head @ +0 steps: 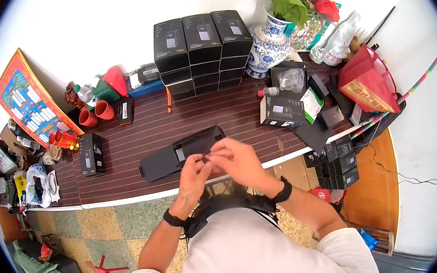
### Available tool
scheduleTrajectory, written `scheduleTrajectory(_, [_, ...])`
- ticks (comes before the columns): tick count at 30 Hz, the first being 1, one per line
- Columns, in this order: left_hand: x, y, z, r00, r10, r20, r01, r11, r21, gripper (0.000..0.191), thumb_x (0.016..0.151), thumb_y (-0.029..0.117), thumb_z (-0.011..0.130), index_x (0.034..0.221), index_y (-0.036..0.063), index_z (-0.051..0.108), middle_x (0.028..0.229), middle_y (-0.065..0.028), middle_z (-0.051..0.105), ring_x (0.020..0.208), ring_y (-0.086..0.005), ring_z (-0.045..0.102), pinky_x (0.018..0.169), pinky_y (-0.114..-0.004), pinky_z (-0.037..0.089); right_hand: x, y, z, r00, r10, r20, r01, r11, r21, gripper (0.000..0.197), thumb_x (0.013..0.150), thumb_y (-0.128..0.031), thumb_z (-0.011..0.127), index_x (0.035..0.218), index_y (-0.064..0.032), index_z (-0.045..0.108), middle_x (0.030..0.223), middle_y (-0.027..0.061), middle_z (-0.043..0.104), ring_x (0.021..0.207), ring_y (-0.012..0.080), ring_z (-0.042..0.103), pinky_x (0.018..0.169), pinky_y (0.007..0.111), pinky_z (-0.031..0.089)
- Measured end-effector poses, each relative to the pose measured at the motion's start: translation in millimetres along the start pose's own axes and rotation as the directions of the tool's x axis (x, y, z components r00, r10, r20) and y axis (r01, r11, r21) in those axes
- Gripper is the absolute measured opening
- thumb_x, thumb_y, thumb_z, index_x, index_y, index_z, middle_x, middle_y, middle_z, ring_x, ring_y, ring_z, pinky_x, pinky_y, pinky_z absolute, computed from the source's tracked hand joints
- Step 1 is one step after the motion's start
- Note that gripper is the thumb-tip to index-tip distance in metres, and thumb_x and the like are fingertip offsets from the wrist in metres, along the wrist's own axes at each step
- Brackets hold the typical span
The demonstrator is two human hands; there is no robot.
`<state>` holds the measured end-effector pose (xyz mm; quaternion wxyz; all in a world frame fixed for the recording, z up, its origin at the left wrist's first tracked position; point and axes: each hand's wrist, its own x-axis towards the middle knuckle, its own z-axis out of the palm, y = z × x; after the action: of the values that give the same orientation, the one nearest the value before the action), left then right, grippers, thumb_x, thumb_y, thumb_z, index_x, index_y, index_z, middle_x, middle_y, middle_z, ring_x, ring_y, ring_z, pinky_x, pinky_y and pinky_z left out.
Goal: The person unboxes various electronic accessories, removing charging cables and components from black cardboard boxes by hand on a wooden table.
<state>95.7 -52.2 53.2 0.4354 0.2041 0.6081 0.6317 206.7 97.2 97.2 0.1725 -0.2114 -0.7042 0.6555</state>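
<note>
My left hand (194,176) and my right hand (239,163) meet above the table's front edge. Between their fingertips is a small dark object (205,158), mostly covered, so its kind cannot be told. The fingers of both hands are pinched around it. Just behind them on the table lies an opened black cardboard box (199,140), its flap (159,164) spread flat to the left. A pale piece (180,154) shows inside near the flap end.
Closed black product boxes (202,38) are stacked against the wall, beside a blue-and-white porcelain vase (269,45) with red artificial flowers. One such box (91,154) stands at left; another (283,109) lies right, near a red paper bag (368,80). More boxes (335,164) are below the table's edge.
</note>
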Motion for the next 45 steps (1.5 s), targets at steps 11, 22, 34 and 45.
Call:
scheduleTrajectory(11, [-3.6, 13.4, 30.5, 0.997, -0.054, -0.051, 0.003, 0.713, -0.701, 0.031, 0.109, 0.020, 0.070, 0.135, 0.0105, 0.055, 0.132, -0.0096, 0.072, 0.118, -0.0208, 0.068, 0.110, -0.043, 0.051, -29.8, 20.9, 24.5, 0.873, -0.428, -0.235, 0.304, 0.852, -0.426, 0.018, 0.091, -0.001, 0.083, 0.108, -0.0044, 0.085, 0.102, 0.0094, 0.078, 0.090, 0.0200, 0.073, 0.079, 0.030, 0.059])
scheduleTrajectory(22, [8.8, 0.2, 12.6, 0.990, 0.071, 0.120, 0.030, 0.732, -0.681, 0.044, 0.107, 0.021, 0.073, 0.142, 0.0061, 0.051, 0.112, -0.0077, 0.075, 0.111, -0.0188, 0.068, 0.111, -0.039, 0.049, -16.3, 23.0, -9.0, 0.969, 0.232, -0.086, -0.207, 0.950, 0.232, 0.022, 0.094, -0.001, 0.082, 0.115, 0.0054, 0.079, 0.106, 0.0108, 0.079, 0.093, 0.0171, 0.076, 0.086, 0.029, 0.061])
scheduleTrajectory(34, [0.5, 31.7, 18.1, 0.968, 0.081, 0.238, -0.167, 0.916, 0.366, 0.080, 0.104, 0.006, 0.066, 0.169, -0.0016, 0.020, 0.095, -0.0075, 0.078, 0.098, -0.0195, 0.068, 0.102, -0.032, 0.050, -31.5, 17.7, -30.1, 0.963, 0.269, 0.020, -0.267, 0.941, 0.207, 0.042, 0.097, -0.002, 0.080, 0.137, 0.0051, 0.068, 0.122, 0.0131, 0.076, 0.110, 0.0175, 0.073, 0.095, 0.033, 0.062])
scheduleTrajectory(45, [-3.3, 30.9, 16.2, 0.790, 0.150, 0.594, -0.496, 0.726, 0.476, 0.080, 0.099, 0.014, 0.070, 0.167, 0.0015, 0.030, 0.113, -0.0190, 0.077, 0.116, -0.0403, 0.069, 0.101, -0.047, 0.054, -70.7, 24.0, -34.5, 0.914, 0.406, 0.000, -0.389, 0.876, 0.285, 0.024, 0.099, -0.005, 0.079, 0.119, 0.0046, 0.070, 0.104, 0.0105, 0.078, 0.087, 0.0142, 0.073, 0.076, 0.029, 0.061])
